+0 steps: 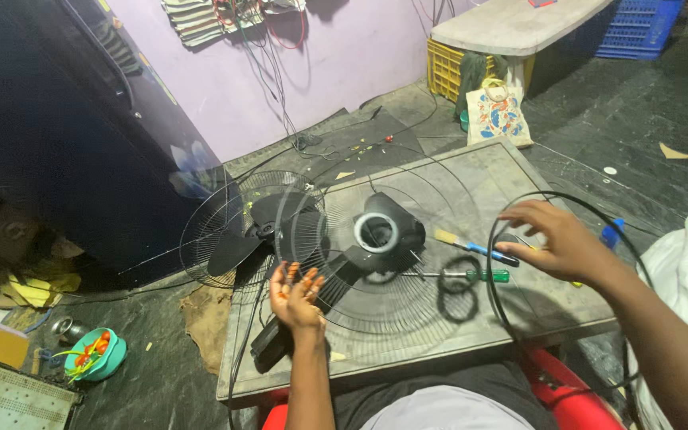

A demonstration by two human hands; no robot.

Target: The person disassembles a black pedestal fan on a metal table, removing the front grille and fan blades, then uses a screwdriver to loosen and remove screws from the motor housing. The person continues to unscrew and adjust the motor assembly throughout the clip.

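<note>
Mid-disassembly or reassembly of a table fan, by the look of it: wire guard (376,263) lying flat on the low grey work table (511,171), black motor housing (380,235) with its pale ring sitting in the middle of the mesh, black fan blade (236,243) and second wire grille (224,223) hanging off the table's left edge. Left hand (296,295) raised palm-up over the near rim of the guard, fingers spread wide, gripping nothing. Right hand (563,243) hovering palm-down, fingers loosely curved, seemingly touching the black rim ring (503,306) that loops around it; firm grip or mere contact impossible to tell. Just beside those fingertips, a blue-handled brush (475,249) and a green-handled screwdriver (459,275), both lying on the guard. Probably a pause between parts. Next move likely needing the ring brought over and lined up with the guard's edge, or a tool picked up, with the left hand steadying the mesh against sliding
</note>
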